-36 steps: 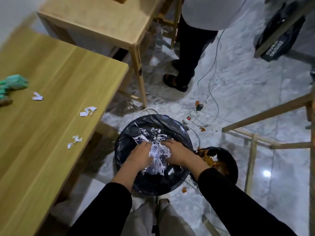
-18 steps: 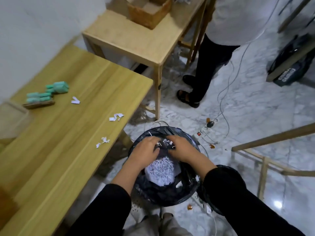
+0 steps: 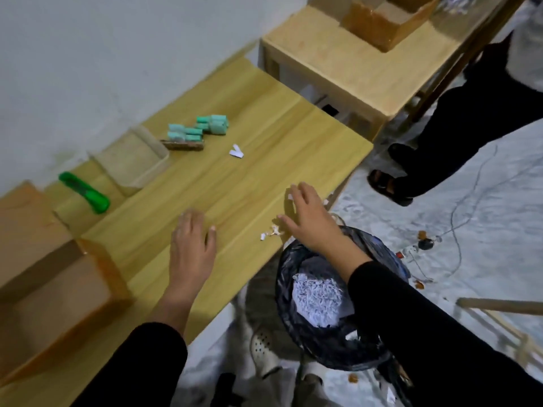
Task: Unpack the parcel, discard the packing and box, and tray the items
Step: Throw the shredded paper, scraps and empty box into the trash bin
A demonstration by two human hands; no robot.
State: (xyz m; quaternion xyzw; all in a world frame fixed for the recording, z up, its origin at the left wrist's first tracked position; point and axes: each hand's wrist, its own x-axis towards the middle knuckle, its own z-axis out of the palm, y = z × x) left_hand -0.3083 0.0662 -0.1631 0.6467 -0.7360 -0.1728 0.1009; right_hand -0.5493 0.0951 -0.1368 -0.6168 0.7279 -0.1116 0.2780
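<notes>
- The paper scraps (image 3: 271, 231) are the thing in hand now: a small white cluster on the wooden table (image 3: 235, 186), close to its right edge, with one further folded scrap (image 3: 236, 151) lying well apart toward the far side.
- The right hand (image 3: 308, 220) hovers just right of the cluster, fingers spread and empty, thumb tip almost touching it; a tiny white bit shows by its fingertips, too small to tell whether it is pinched.
- The left hand (image 3: 192, 245) sits palm down on the table, fingers loosely together, holding nothing, to the left of the cluster and farther from it than the right hand.
- So the right hand looks the natural one to gather, likely sweeping the scraps rightward off the edge.
- The lined bin (image 3: 296, 327) stands on the floor just below that edge, shredded paper (image 3: 318, 298) already heaped inside.
- Still waiting: the cardboard box (image 3: 44, 286) at near left, the teal items (image 3: 199, 130) far along the table beside the clear tray (image 3: 132, 163), and the green cutter (image 3: 85, 192) between box and tray.
</notes>
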